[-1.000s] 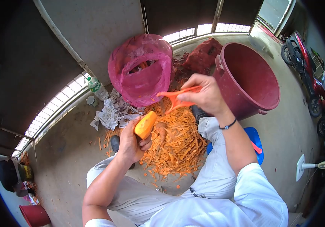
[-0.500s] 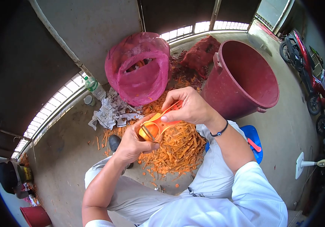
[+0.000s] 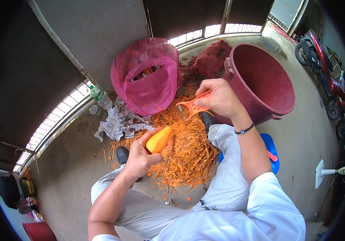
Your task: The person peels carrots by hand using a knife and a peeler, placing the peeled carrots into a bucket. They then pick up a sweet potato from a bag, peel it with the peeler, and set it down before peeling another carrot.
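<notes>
My left hand (image 3: pixel 139 156) grips a peeled orange carrot (image 3: pixel 159 139), its tip pointing up and to the right. My right hand (image 3: pixel 220 99) holds an orange Y-shaped peeler (image 3: pixel 192 106) lifted clear of the carrot, above and to its right. Below both hands a heap of orange carrot peelings (image 3: pixel 184 150) covers the concrete floor between my legs. A pink mesh sack (image 3: pixel 147 76) with carrots showing inside stands open just beyond the heap.
A large dark red tub (image 3: pixel 271 96) stands at the right of the heap. Crumpled newspaper (image 3: pixel 118 120) and a plastic bottle (image 3: pixel 99 95) lie to the left. A blue stool (image 3: pixel 269 149) is under me; a red motorbike (image 3: pixel 326 68) is parked far right.
Half a second ago the peeler was pressed on the carrot's tip. My right hand has since swung it up and away to the right, and the carrot has tilted slightly.
</notes>
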A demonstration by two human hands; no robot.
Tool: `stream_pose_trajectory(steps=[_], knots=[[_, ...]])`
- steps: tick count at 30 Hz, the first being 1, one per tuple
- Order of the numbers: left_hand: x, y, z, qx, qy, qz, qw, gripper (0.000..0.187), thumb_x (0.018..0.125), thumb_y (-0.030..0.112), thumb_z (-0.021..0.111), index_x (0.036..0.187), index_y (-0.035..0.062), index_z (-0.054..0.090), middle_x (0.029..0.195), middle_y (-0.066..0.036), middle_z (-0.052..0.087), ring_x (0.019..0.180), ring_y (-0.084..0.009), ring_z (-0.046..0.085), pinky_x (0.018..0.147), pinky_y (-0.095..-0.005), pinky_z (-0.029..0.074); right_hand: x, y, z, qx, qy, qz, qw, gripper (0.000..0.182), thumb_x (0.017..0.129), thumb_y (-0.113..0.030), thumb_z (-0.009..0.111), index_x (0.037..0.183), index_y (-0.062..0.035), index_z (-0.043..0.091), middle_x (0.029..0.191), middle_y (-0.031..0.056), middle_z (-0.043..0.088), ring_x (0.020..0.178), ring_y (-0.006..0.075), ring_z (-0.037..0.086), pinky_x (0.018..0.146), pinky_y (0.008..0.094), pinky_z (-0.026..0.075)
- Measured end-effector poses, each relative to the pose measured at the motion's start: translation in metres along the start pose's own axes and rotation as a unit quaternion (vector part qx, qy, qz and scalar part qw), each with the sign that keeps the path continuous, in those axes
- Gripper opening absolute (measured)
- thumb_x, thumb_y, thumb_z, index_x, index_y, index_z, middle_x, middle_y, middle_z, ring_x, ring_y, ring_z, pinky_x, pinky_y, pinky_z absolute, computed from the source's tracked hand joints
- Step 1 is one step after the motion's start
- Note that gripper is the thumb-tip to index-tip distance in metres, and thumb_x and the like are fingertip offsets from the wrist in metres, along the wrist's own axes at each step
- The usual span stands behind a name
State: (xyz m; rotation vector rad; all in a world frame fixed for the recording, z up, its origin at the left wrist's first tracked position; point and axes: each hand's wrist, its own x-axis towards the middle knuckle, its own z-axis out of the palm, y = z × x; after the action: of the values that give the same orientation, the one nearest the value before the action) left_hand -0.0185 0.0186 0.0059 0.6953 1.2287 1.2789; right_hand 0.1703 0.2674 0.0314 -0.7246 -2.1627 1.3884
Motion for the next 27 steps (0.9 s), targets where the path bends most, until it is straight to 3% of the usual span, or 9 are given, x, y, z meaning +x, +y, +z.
stream_pose_trajectory(steps=[2, 6, 8, 10, 12, 14, 19, 23, 27], knots=[[0.002, 0.0, -0.002, -0.005, 0.022, 0.02, 1.0, 0.076, 0.07, -0.015, 0.065, 0.143, -0.0019, 0.05, 0.107, -0.005, 0.062, 0.072, -0.0083, 0.054, 0.059, -0.0238, 0.041, 0.001, 0.006, -0.007, 0.05, 0.054, 0.021, 0.997, 0.015, 0.081, 0.002, 0.082, 0.089, 0.0015, 0.069, 0.083, 0.0065, 0.072, 0.076, 0.0082, 0.068, 0.067, 0.0235, 0.056], [0.011, -0.009, -0.011, -0.047, 0.016, 0.003, 0.999, 0.066, 0.077, 0.001, 0.071, 0.141, 0.0024, 0.054, 0.107, -0.006, 0.061, 0.072, -0.0111, 0.052, 0.059, -0.0272, 0.041, 0.006, 0.013, 0.013, 0.158, 0.082, -0.024, 0.984, 0.019, 0.084, -0.002, 0.084, 0.094, 0.0001, 0.068, 0.087, 0.007, 0.072, 0.075, 0.0085, 0.069, 0.062, 0.0217, 0.055], [0.015, -0.014, -0.017, -0.28, 0.006, -0.102, 0.954, 0.049, 0.092, 0.031, 0.066, 0.136, 0.0083, 0.059, 0.1, -0.006, 0.06, 0.07, -0.0151, 0.048, 0.059, -0.0305, 0.04, 0.005, 0.01, 0.026, 0.225, 0.081, -0.018, 0.971, 0.019, 0.084, -0.003, 0.084, 0.095, -0.0006, 0.068, 0.085, 0.0063, 0.072, 0.071, 0.0072, 0.067, 0.057, 0.0202, 0.051], [0.021, -0.016, -0.019, -0.308, 0.012, -0.124, 0.943, 0.049, 0.097, 0.041, 0.057, 0.134, 0.0104, 0.06, 0.097, -0.006, 0.058, 0.069, -0.0162, 0.046, 0.06, -0.0313, 0.039, 0.002, -0.003, 0.036, 0.29, 0.068, -0.009, 0.955, 0.018, 0.086, -0.008, 0.084, 0.095, -0.0025, 0.068, 0.08, 0.004, 0.071, 0.06, 0.0035, 0.061, 0.045, 0.0174, 0.041], [0.024, -0.018, -0.019, -0.328, 0.029, -0.144, 0.933, 0.055, 0.103, 0.055, 0.043, 0.133, 0.013, 0.06, 0.095, -0.006, 0.056, 0.07, -0.0178, 0.043, 0.061, -0.0322, 0.038, 0.001, -0.001, 0.046, 0.296, 0.044, 0.016, 0.954, 0.019, 0.086, -0.008, 0.084, 0.095, -0.0027, 0.068, 0.079, 0.0033, 0.071, 0.059, 0.0031, 0.06, 0.044, 0.0176, 0.04], [0.024, -0.021, -0.018, -0.338, 0.022, -0.139, 0.931, 0.054, 0.103, 0.054, 0.044, 0.133, 0.0125, 0.06, 0.096, -0.006, 0.056, 0.072, -0.0183, 0.043, 0.062, -0.0329, 0.038, -0.002, -0.003, 0.054, 0.31, -0.003, 0.04, 0.95, 0.019, 0.086, -0.009, 0.084, 0.096, -0.0028, 0.068, 0.08, 0.0027, 0.071, 0.057, 0.0029, 0.059, 0.044, 0.0182, 0.04], [0.023, -0.013, -0.017, -0.361, 0.005, -0.074, 0.93, 0.05, 0.103, 0.047, 0.044, 0.134, 0.0107, 0.06, 0.099, -0.008, 0.058, 0.078, -0.0198, 0.045, 0.068, -0.035, 0.039, -0.002, -0.002, 0.06, 0.325, 0.016, 0.029, 0.945, 0.019, 0.087, -0.008, 0.083, 0.097, -0.0027, 0.068, 0.082, 0.0036, 0.071, 0.056, 0.0031, 0.058, 0.044, 0.018, 0.041], [0.022, -0.003, -0.028, -0.353, 0.004, 0.014, 0.935, 0.046, 0.095, 0.032, 0.06, 0.133, 0.0065, 0.056, 0.104, -0.008, 0.061, 0.084, -0.0213, 0.053, 0.07, -0.0353, 0.041, 0.0, -0.004, 0.052, 0.345, 0.049, 0.026, 0.937, 0.019, 0.087, -0.007, 0.082, 0.097, -0.0033, 0.067, 0.083, 0.0041, 0.071, 0.061, 0.0037, 0.062, 0.043, 0.0169, 0.041], [0.019, 0.006, -0.027, -0.28, 0.004, 0.037, 0.959, 0.043, 0.096, 0.033, 0.062, 0.13, 0.0078, 0.057, 0.1, -0.007, 0.062, 0.079, -0.0199, 0.056, 0.065, -0.0355, 0.043, -0.006, -0.008, 0.048, 0.297, -0.036, -0.043, 0.953, 0.019, 0.083, -0.003, 0.085, 0.096, -0.0018, 0.072, 0.084, 0.0041, 0.072, 0.071, 0.0059, 0.065, 0.061, 0.0205, 0.051]])
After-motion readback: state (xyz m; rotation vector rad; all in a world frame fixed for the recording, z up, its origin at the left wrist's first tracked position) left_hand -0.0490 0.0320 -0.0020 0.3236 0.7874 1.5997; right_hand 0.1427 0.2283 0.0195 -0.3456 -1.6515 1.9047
